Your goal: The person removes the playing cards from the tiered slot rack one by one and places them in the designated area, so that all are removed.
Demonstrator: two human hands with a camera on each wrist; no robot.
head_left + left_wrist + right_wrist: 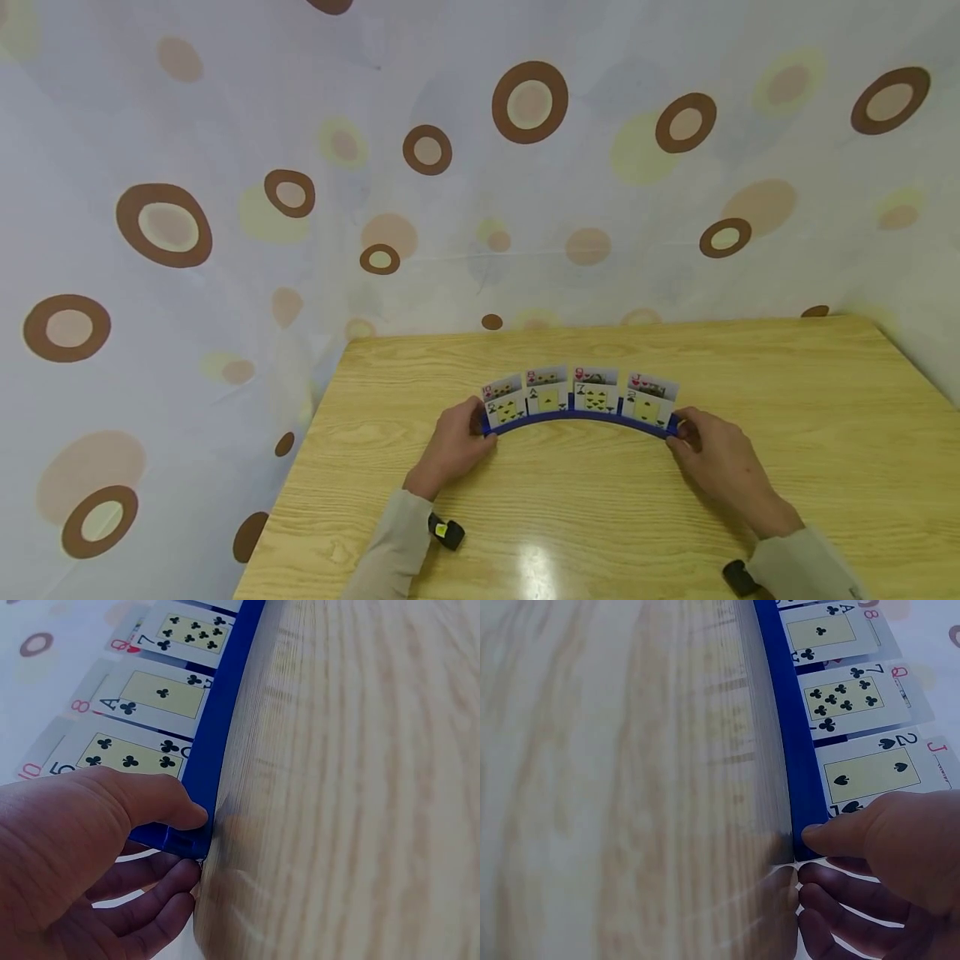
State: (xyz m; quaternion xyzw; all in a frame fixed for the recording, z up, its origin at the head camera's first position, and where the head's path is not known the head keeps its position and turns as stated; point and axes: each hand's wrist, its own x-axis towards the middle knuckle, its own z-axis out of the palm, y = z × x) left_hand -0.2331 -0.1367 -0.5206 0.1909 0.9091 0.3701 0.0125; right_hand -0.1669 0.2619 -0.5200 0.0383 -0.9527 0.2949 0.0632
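A curved blue playing card holder (pixel 570 414) stands on the wooden table, bowing away from me. Several cards stand upright in it in a front and a back row, among them the ace of clubs (pixel 548 401) and the 2 of spades (pixel 647 410). My left hand (pixel 454 442) grips its left end; in the left wrist view the thumb (pixel 161 799) lies on the front rail and the other fingers curl beneath the end. At the right end, my right hand (pixel 722 462) pinches the holder, its thumb (pixel 836 834) beside the 2 of spades. Back-row cards are mostly hidden.
The light wooden table (pixel 570 517) extends on both sides of the holder. Behind it and on the left hangs a pale sheet (pixel 465 75) with brown ring patterns. Black straps sit at the left wrist (pixel 448 532) and right wrist (pixel 739 577).
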